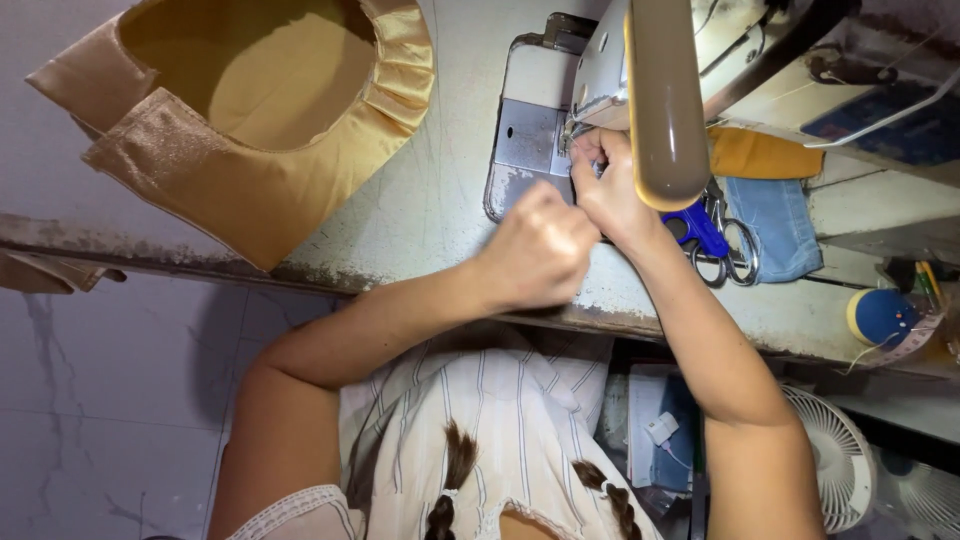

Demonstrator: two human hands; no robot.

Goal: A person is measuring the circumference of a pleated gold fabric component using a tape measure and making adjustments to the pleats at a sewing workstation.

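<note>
My left hand (540, 250) is curled into a fist over the front edge of the sewing table (420, 210), just in front of the metal needle plate (527, 135). My right hand (610, 185) reaches under the beige sewing machine head (665, 100), and its fingertips touch the presser foot area. Anything pinched between the fingers is too small to make out. A piece of golden satin fabric (250, 110) with a ruffled edge lies on the table to the left, apart from both hands.
Blue-handled scissors (705, 230) and metal scissors (740, 255) lie right of my right wrist, beside a denim piece (780, 225) and a yellow cloth (765, 155). A blue round cushion (880, 315) sits at the far right. A white fan (830, 455) stands below the table.
</note>
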